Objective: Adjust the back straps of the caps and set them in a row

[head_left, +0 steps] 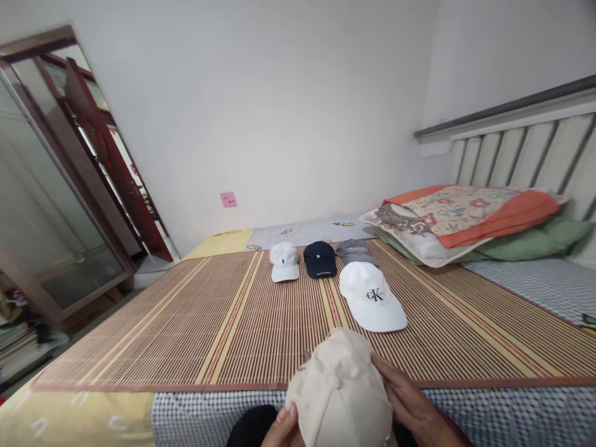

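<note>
1. A beige cap [342,391] sits between a person's two bare hands, its rounded crown facing up, at the near edge of a striped mat [172,335].
2. The left hand [280,428] is closed on the cap's left side, thumb pressed against the cloth; its other fingers appear to be tucked underneath, though the frame's lower edge makes this hard to confirm.
3. The right hand [407,397] grips the opposite side, its fingers lying along the fabric. The hands are apart from each other, with the cap between them.
4. Just ahead of the right hand, and slightly to its left, a white cap with black letters [363,285] rests on the mat, brim toward the person.
5. Farther out, straight ahead of the left hand, lies a smaller-looking white cap [283,256] bearing a small dark emblem.
6. To that cap's right, beyond the gap between the hands, are a navy cap [320,257] and a gray cap [357,251], side by side.
7. Well ahead and to the right of the right hand, a flowered, orange-edged pillow [465,208] tops a stack of bedding.
8. Far ahead and to the left of the left hand, a pink paper [228,199] marks the pale wall [279,112].
</note>
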`<state>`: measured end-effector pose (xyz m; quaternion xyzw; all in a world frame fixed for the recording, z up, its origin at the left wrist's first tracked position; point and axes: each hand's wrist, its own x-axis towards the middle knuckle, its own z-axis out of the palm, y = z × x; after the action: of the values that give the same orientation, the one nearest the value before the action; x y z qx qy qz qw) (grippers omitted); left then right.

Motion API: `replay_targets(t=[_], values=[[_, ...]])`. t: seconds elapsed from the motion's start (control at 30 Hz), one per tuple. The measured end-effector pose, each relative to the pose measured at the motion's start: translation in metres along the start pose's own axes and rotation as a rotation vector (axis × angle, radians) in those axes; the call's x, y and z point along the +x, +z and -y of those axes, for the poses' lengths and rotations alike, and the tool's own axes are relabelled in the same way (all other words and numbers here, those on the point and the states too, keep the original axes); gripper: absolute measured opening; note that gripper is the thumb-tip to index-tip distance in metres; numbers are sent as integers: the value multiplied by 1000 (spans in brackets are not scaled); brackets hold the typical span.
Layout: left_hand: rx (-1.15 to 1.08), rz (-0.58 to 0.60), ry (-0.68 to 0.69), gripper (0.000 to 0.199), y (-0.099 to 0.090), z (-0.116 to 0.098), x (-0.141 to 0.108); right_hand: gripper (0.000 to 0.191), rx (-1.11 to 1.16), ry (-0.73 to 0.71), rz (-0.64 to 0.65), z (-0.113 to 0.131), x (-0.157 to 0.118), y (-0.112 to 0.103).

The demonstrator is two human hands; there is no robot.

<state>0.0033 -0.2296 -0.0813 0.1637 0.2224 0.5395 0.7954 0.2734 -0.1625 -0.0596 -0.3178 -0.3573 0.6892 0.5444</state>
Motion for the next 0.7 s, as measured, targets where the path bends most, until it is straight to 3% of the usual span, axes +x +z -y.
replay_targets(t=[0.07,0.2,0.33,0.43,0.7], values=[[-31,31,74,45,0,-6,7,43,49,-19,5,0,1,-1],[-71,61,70,38,-6,-17,17,38,142,-22,19,-1,3,1],[-80,-70,99,39,-2,-19,18,37,159,6,86,3,1,8],[-90,-151,138,43,13,-22,16,34,165,17,119,5,-1,12],[-160,-192,103,51,61,-45,7,35,183,2,92,5,-1,14]])
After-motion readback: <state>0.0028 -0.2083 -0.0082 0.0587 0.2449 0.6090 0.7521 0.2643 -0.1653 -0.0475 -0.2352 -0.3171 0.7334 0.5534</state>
